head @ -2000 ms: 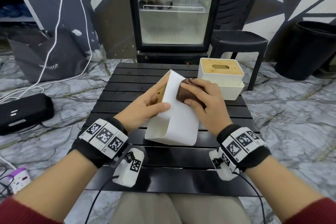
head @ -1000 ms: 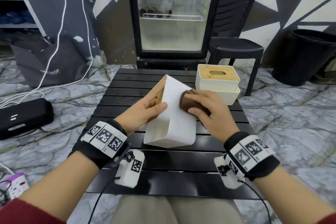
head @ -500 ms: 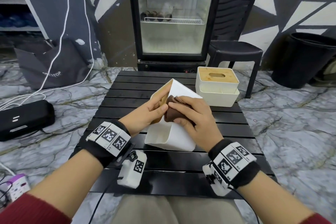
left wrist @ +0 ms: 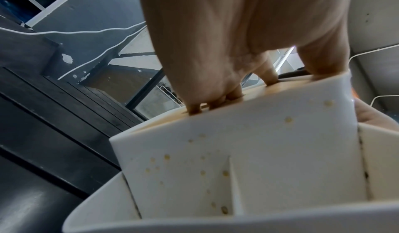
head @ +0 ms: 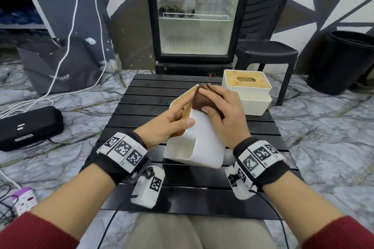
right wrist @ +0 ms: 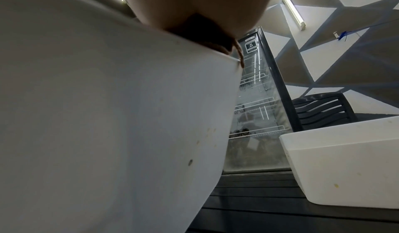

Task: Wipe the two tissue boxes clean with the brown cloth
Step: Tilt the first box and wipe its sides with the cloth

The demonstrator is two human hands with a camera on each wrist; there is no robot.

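Note:
A white tissue box (head: 200, 139) with a wooden lid lies tipped on its side in the middle of the black slatted table (head: 202, 198). My left hand (head: 172, 123) grips its left edge, fingers on the wooden lid and thumb on the white top face. My right hand (head: 220, 107) holds the brown cloth (head: 202, 100) pressed on the box's far upper edge. Brown specks dot the box wall (left wrist: 248, 160). The cloth (right wrist: 207, 35) peeks from under my palm on the box (right wrist: 108, 117). The second tissue box (head: 247, 91), upright, stands at the table's far right.
A glass-door fridge (head: 194, 16) stands behind the table, a black chair (head: 267, 50) to its right and a black bin (head: 342, 60) beyond. On the marble floor to the left lie a black case (head: 28, 127), a grey bag (head: 58, 66) and white cables.
My right hand has slid the cloth from the middle of the box's top face up and left to its far upper edge. The left hand keeps the box in place.

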